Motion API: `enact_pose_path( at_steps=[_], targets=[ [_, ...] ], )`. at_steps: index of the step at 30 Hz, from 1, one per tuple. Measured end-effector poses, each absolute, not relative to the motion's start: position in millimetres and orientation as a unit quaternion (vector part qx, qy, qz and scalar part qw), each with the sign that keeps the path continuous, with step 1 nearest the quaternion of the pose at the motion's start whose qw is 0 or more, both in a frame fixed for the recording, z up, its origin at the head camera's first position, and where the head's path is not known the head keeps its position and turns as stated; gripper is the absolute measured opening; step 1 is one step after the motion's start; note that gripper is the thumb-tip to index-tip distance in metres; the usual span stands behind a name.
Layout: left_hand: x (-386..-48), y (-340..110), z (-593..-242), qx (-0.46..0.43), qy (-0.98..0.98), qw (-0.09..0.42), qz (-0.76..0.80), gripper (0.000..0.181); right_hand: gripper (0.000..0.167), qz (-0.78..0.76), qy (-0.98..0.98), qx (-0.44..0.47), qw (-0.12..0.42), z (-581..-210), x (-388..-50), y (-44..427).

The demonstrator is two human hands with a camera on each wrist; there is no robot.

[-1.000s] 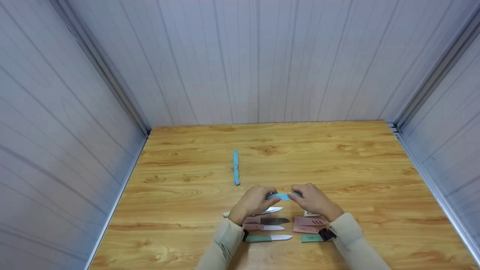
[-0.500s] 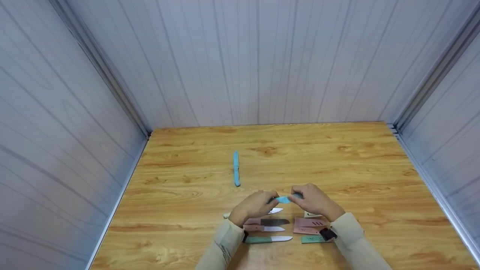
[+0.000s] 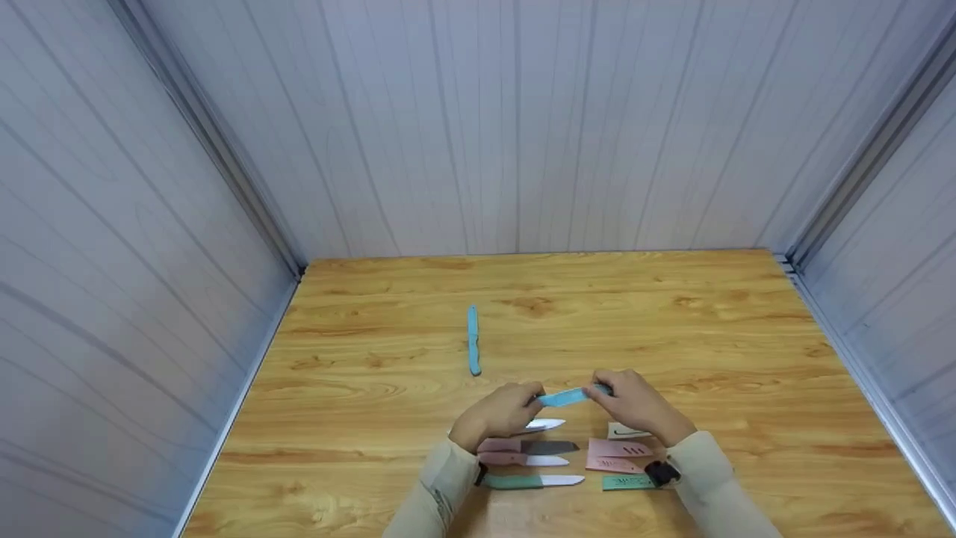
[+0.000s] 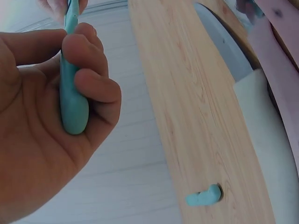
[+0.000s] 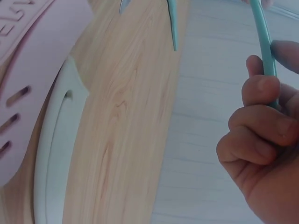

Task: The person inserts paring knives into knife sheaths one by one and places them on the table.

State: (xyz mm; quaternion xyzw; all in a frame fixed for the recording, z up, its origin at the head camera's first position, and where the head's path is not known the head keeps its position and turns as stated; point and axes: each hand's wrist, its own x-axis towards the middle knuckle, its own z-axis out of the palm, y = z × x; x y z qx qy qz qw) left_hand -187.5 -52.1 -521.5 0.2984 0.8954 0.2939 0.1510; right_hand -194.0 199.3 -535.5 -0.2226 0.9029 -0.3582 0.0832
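Right, both hands are busy with one thing, a light blue knife point(image 3: 564, 397) held level above the near half of the wood-grain table point(image 3: 373, 299). The left hand point(image 3: 504, 411) has its fingers curled round the rounded handle, the butt lying in the palm. The right hand point(image 3: 635, 403) pinches the other end between thumb and fingers, its remaining fingers folded in. Between them only blue shows.

Below the hands lies a row of knives, blades pointing to the person's right: a cream-handled knife point(image 4: 266, 126) partly behind the left hand, a dark-bladed knife point(image 3: 551, 447) with a pink handle, a pink-handled knife point(image 3: 547, 461) with a white blade, and, nearest the person, a green-handled knife point(image 3: 515, 483).

Across from their tips are the covers. The green cover point(image 3: 626, 483) carries a line of dark lettering too small for me to read. The lower pink cover point(image 3: 609, 465) is lettered as well; from the right wrist I catch large sideways characters, cut off by the edge of the view, and cannot make out the word. The upper pink cover point(image 3: 618, 447) shows three slanted slots, and the cream cover point(image 3: 621, 431) a single curved line. A dark mark on the left sleeve point(image 3: 437, 489) is illegible to me. Farther off, a second blue knife point(image 3: 473, 340) lies alone, pointing away from the person.
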Motion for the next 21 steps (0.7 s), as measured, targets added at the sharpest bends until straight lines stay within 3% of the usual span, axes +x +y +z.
enact_pose_path(
  at_steps=[12, 21],
  targets=[
    [-194.9, -68.3, -519.6, 0.221, 0.891, 0.151, 0.367, 0.017, 0.033, -0.381, 0.901, -0.199, 0.067, -543.4, -192.5, 221.2],
    [-219.0, -71.9, -520.9, 0.125, 0.914, 0.132, 0.362, 0.020, 0.030, -0.377, 0.907, -0.173, 0.075, -546.6, -186.3, 228.9]
  ],
)
